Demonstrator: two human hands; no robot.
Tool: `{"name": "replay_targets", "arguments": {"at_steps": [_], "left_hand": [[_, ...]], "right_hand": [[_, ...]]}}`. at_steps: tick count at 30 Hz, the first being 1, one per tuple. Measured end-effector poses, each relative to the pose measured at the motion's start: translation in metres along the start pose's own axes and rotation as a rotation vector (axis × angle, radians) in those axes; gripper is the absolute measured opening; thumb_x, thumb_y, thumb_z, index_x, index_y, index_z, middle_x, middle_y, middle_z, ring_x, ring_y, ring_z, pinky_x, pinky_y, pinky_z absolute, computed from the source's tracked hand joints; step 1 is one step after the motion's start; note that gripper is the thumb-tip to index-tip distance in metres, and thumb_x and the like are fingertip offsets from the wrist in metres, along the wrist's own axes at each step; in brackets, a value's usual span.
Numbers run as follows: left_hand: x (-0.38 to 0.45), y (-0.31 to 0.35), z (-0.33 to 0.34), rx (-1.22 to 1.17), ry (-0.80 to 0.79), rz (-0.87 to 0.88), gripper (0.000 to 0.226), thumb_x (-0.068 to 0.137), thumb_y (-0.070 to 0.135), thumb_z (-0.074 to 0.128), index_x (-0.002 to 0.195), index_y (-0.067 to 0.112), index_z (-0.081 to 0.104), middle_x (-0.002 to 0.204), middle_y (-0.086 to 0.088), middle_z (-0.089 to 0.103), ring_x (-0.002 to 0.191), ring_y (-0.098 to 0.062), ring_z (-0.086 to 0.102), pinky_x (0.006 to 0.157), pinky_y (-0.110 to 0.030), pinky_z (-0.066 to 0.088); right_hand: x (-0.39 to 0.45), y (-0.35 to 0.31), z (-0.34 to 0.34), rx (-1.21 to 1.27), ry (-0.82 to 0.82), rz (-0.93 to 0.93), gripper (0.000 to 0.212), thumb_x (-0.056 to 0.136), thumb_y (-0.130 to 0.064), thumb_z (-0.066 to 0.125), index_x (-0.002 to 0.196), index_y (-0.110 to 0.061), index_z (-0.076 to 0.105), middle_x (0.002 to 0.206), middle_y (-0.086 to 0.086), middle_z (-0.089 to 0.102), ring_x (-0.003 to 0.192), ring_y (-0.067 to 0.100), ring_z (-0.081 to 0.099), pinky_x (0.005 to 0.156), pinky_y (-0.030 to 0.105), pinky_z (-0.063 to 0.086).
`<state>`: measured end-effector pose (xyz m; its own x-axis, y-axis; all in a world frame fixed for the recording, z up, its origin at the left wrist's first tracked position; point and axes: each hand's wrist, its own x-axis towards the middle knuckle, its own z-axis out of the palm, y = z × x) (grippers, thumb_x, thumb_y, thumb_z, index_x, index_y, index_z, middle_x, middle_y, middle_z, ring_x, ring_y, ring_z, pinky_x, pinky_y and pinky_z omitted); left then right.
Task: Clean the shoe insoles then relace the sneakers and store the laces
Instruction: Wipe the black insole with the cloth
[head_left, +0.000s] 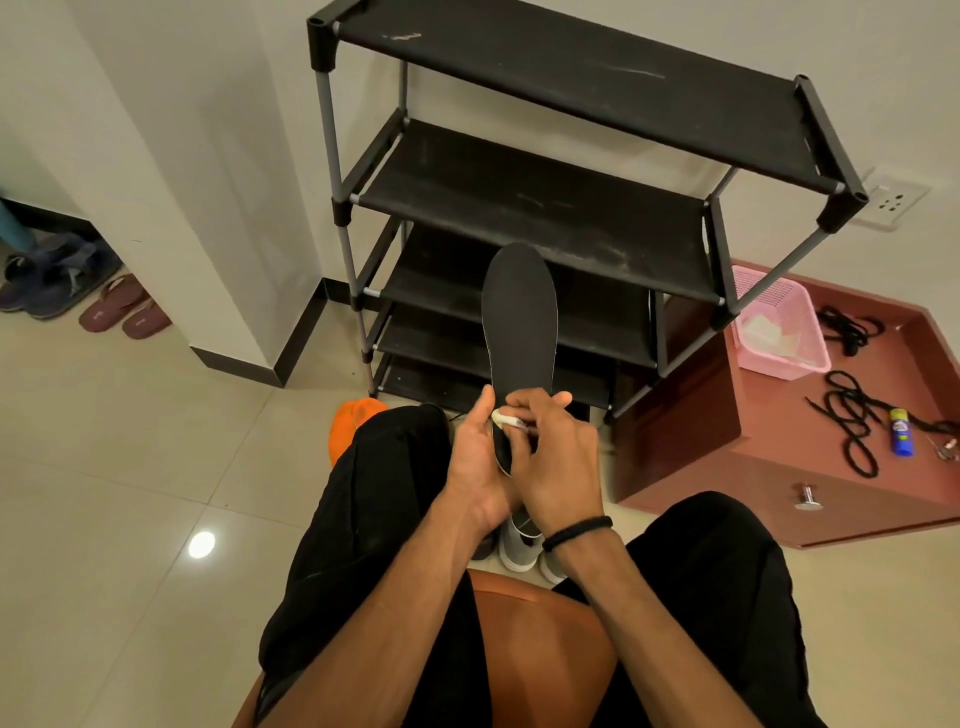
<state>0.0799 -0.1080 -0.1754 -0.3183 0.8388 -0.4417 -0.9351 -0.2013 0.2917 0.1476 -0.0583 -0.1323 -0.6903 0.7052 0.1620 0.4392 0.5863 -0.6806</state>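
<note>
A black insole (519, 322) stands upright in front of me, toe end up. My left hand (475, 467) grips its heel end from the left. My right hand (553, 457) pinches a small white wipe (506, 418) against the insole's lower part. Grey sneakers (519, 545) sit on the floor under my wrists, mostly hidden. Black laces (852, 415) lie in loose coils on the reddish cabinet top (779, 447) at the right, with a second bundle (849, 327) behind them.
A black shoe rack (571, 208) stands straight ahead against the wall. A pink basket (779, 327) and a blue-yellow tube (900, 431) sit on the cabinet. An orange object (353, 421) lies by my left knee. Sandals (124, 312) rest at far left.
</note>
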Motion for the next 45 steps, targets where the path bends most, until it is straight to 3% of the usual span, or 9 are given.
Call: {"name": "replay_targets", "arguments": {"at_steps": [5,8,12,17,21,29,35,41,45], "left_hand": [[0.004,0.005,-0.001,-0.013,-0.017,0.008,0.07,0.107,0.061,0.035,0.142,0.007,0.062,0.147,-0.018,0.059,0.114,-0.031,0.064,0.093,-0.043,0.056],[0.005,0.005,0.006,-0.026,-0.032,-0.01,0.071,0.107,0.06,0.033,0.147,0.007,0.057,0.144,-0.019,0.059,0.108,-0.032,0.065,0.083,-0.04,0.053],[0.006,-0.001,0.008,-0.002,-0.03,-0.017,0.071,0.107,0.06,0.032,0.145,0.006,0.059,0.142,-0.019,0.061,0.112,-0.031,0.065,0.087,-0.04,0.053],[0.0,-0.012,0.006,0.071,-0.016,-0.088,0.07,0.106,0.06,0.038,0.128,0.004,0.073,0.14,-0.018,0.064,0.13,-0.03,0.06,0.117,-0.044,0.043],[-0.002,-0.005,0.005,0.027,-0.014,-0.05,0.067,0.106,0.058,0.041,0.132,0.003,0.07,0.146,-0.02,0.06,0.137,-0.031,0.057,0.121,-0.044,0.038],[0.001,-0.008,0.015,0.033,0.014,-0.015,0.07,0.109,0.058,0.03,0.134,0.004,0.066,0.142,-0.02,0.063,0.14,-0.032,0.054,0.124,-0.046,0.033],[0.004,-0.017,0.011,0.115,0.003,-0.033,0.07,0.108,0.06,0.028,0.138,0.006,0.062,0.142,-0.018,0.064,0.135,-0.029,0.059,0.122,-0.044,0.036],[-0.003,-0.014,0.014,0.135,0.018,-0.006,0.063,0.108,0.057,0.033,0.138,0.011,0.064,0.135,-0.014,0.069,0.119,-0.023,0.07,0.104,-0.038,0.051],[0.002,-0.011,0.01,0.145,0.057,0.021,0.071,0.107,0.06,0.03,0.134,0.005,0.066,0.137,-0.016,0.067,0.127,-0.025,0.065,0.112,-0.04,0.046]], "right_hand": [[-0.027,0.009,-0.017,0.051,-0.121,-0.085,0.034,0.086,0.0,0.072,0.107,-0.026,0.066,0.097,-0.014,0.073,0.094,-0.004,0.068,0.084,0.012,0.053],[-0.047,0.019,-0.028,0.021,-0.101,-0.141,0.029,0.087,-0.003,0.073,0.108,-0.022,0.068,0.098,-0.013,0.072,0.096,-0.004,0.066,0.085,0.011,0.051],[-0.054,0.022,-0.028,0.003,-0.008,-0.118,0.028,0.09,-0.008,0.073,0.113,-0.023,0.068,0.104,-0.013,0.072,0.099,-0.002,0.067,0.088,0.012,0.051],[-0.022,0.007,-0.013,0.027,0.123,0.002,0.033,0.086,-0.006,0.075,0.111,-0.027,0.066,0.097,-0.009,0.073,0.091,0.005,0.069,0.085,0.025,0.058],[-0.009,0.001,-0.008,0.023,0.076,0.002,0.035,0.086,-0.005,0.074,0.112,-0.027,0.064,0.097,-0.006,0.073,0.091,0.008,0.07,0.083,0.03,0.06],[-0.054,0.036,-0.024,-0.098,0.05,-0.107,0.032,0.088,-0.007,0.074,0.116,-0.021,0.066,0.1,-0.006,0.073,0.095,0.007,0.068,0.083,0.026,0.057],[-0.029,0.046,-0.028,-0.179,0.131,-0.07,0.03,0.088,-0.005,0.073,0.115,-0.016,0.066,0.095,0.001,0.073,0.092,0.016,0.066,0.078,0.035,0.058],[0.008,0.043,-0.03,-0.186,0.169,-0.01,0.032,0.086,-0.004,0.075,0.111,-0.02,0.064,0.095,-0.004,0.074,0.092,0.015,0.068,0.081,0.035,0.059],[-0.014,0.04,-0.019,-0.127,0.097,0.035,0.034,0.086,-0.002,0.074,0.113,-0.019,0.064,0.097,-0.006,0.074,0.089,0.013,0.07,0.08,0.036,0.06]]}}
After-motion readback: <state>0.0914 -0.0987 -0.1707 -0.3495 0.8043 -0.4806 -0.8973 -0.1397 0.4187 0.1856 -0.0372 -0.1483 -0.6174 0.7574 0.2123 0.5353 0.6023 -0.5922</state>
